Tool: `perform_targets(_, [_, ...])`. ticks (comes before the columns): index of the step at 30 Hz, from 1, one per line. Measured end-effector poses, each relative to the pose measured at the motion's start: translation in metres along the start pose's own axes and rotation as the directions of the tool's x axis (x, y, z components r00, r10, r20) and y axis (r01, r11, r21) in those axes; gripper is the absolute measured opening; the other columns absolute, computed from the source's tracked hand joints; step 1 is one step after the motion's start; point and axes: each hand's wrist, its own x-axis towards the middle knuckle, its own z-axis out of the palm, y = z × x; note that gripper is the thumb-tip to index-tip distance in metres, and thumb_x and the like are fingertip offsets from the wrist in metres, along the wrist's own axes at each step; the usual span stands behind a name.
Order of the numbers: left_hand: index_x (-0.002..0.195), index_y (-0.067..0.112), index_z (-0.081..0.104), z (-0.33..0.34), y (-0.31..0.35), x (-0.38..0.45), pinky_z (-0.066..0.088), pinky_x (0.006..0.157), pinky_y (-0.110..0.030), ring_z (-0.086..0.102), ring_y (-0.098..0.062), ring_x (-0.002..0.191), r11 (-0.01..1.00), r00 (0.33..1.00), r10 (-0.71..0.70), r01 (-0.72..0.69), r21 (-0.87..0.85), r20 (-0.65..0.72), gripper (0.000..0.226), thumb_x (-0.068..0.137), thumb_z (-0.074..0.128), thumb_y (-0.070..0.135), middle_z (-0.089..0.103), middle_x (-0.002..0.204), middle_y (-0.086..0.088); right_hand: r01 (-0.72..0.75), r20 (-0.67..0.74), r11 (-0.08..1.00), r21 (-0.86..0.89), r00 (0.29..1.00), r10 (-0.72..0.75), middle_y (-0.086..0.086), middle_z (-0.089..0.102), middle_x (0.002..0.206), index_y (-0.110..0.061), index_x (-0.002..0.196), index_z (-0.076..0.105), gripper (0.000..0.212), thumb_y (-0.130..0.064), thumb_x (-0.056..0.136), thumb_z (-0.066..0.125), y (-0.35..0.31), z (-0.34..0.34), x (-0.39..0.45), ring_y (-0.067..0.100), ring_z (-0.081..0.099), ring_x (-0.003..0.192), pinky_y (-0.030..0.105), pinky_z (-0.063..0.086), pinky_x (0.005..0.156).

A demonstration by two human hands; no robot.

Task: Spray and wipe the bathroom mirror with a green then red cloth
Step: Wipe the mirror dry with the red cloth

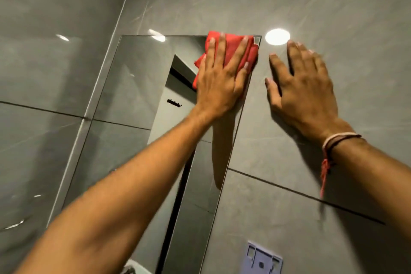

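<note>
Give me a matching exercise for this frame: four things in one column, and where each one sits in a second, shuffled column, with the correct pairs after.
Things:
1. red cloth
2. left hand
3. right hand
4. pale plastic bracket

Places:
A. flat on the grey wall tile, just right of the mirror
B. fixed to the wall low down, below the right forearm
C. pressed against the mirror's top right corner
D. spread flat on top of the cloth

Pairs: 1-C, 2-D, 3-A, 4-B
</note>
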Motion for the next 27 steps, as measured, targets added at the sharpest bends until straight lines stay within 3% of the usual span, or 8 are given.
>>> perform_targets(6, [0.158,0.036,0.018,-0.023,-0.106,-0.052,0.022,0.123,-0.057,0.010,-0.033,0.157,0.939,0.938,-0.344,0.344,-0.004,-0.030,0.059,0.101,0.028,0.051,0.010,0.170,-0.009,0.014,-0.005,0.999,0.039,1.000,-0.014,0.024,0.028,0.166,-0.017,0.158,0.033,0.063,-0.048,0.103,0.030,0.003,-0.001,-0.002,0.042,0.027,0.154,0.056,0.020,0.128])
perform_targets(11, [0.158,0.031,0.019,-0.048,-0.176,-0.213,0.017,0.126,-0.051,0.007,-0.029,0.157,0.693,0.690,-0.721,0.720,-0.034,-0.060,0.056,0.106,0.034,0.040,0.008,0.171,-0.009,0.002,-0.002,0.998,0.060,1.000,-0.002,0.025,0.028,0.165,-0.018,0.157,0.030,0.060,-0.047,0.105,0.032,0.000,0.004,-0.004,0.045,0.028,0.152,0.058,0.019,0.126])
perform_targets(13, [0.158,0.030,0.020,-0.052,-0.168,-0.291,0.015,0.127,-0.051,0.008,-0.031,0.157,0.601,0.596,-0.798,0.797,-0.055,-0.083,0.055,0.106,0.036,0.035,0.009,0.170,-0.012,0.004,-0.020,0.998,0.070,1.000,-0.003,0.025,0.031,0.163,-0.017,0.155,0.031,0.059,-0.048,0.104,0.033,-0.001,0.004,-0.006,0.046,0.032,0.148,0.058,0.022,0.124])
perform_targets(16, [0.154,0.031,0.019,-0.047,-0.116,-0.384,0.017,0.126,-0.052,0.017,-0.034,0.155,0.547,0.542,-0.836,0.835,-0.062,-0.089,0.055,0.103,0.035,0.041,0.014,0.168,-0.015,0.002,-0.016,0.996,0.091,1.000,-0.001,0.026,0.032,0.162,-0.016,0.153,0.034,0.058,-0.047,0.104,0.035,-0.002,0.005,-0.006,0.047,0.032,0.148,0.058,0.024,0.123])
perform_targets(19, [0.151,0.026,0.027,-0.035,-0.043,-0.418,0.023,0.122,-0.053,0.028,-0.039,0.151,0.616,0.614,-0.788,0.784,-0.075,-0.046,0.060,0.100,0.023,0.058,0.024,0.165,-0.019,0.000,0.003,0.997,0.079,1.000,0.000,0.027,0.035,0.160,-0.013,0.150,0.040,0.058,-0.046,0.102,0.037,-0.001,-0.001,-0.005,0.045,0.036,0.146,0.056,0.027,0.123])
perform_targets(22, [0.150,0.017,0.038,-0.022,0.007,-0.387,0.025,0.120,-0.048,0.033,-0.040,0.148,0.734,0.737,-0.675,0.664,-0.142,-0.040,0.060,0.103,0.020,0.050,0.031,0.160,-0.022,0.016,0.032,0.988,0.151,0.999,-0.021,0.024,0.045,0.155,-0.011,0.140,0.054,0.049,-0.039,0.100,0.045,-0.005,-0.008,-0.010,0.042,0.043,0.142,0.052,0.032,0.121])
perform_targets(25, [0.152,0.019,0.037,-0.024,0.043,-0.330,0.019,0.124,-0.043,0.024,-0.034,0.153,0.806,0.832,-0.552,0.521,-0.280,-0.042,0.058,0.104,0.023,0.048,0.025,0.165,-0.014,-0.024,0.115,0.893,0.449,0.993,-0.032,0.015,0.062,0.141,-0.009,0.115,0.073,0.036,-0.034,0.100,0.053,-0.021,-0.024,-0.031,0.037,0.056,0.127,0.044,0.042,0.112])
perform_targets(27, [0.153,0.026,0.032,-0.028,0.061,-0.295,0.016,0.126,-0.042,0.016,-0.029,0.156,0.836,0.888,-0.460,0.431,-0.340,-0.005,0.055,0.104,0.023,0.048,0.018,0.168,-0.009,-0.135,0.222,0.772,0.621,0.975,-0.009,0.010,0.073,0.122,-0.010,0.098,0.077,0.043,-0.044,0.099,0.051,-0.031,-0.040,-0.054,0.032,0.066,0.110,0.044,0.050,0.100])
